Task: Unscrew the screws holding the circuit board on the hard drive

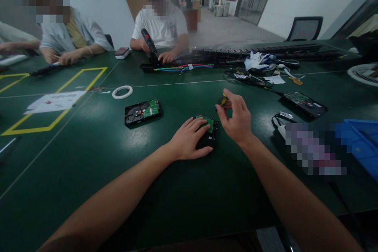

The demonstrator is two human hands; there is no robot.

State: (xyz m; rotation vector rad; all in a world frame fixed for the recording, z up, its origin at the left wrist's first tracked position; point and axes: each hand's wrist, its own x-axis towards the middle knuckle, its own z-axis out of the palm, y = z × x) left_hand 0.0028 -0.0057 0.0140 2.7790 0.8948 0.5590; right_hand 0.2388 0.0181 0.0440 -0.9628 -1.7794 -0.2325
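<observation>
My left hand (pixel 190 139) lies spread over a hard drive (pixel 209 138), its fingers apart and resting on the drive's green circuit board. In my right hand (pixel 236 120) is a small screwdriver (pixel 223 100) with a black and yellow handle, pinched between thumb and fingers. The screwdriver's thin shaft slants down to the board's upper right part; its tip is too small to make out. A second hard drive (pixel 142 112), board side up, lies to the left on the green table (pixel 141 189). Another one (pixel 305 104) rests at the right.
Beyond the drives are a white tape roll (pixel 122 92), papers (pixel 54 101), colored wires (pixel 184 68), black cables (pixel 251 78) and white gloves (pixel 258 62). A blue bin (pixel 362 141) stands at the right. Two people work across the table, one holding a power tool (pixel 149 42).
</observation>
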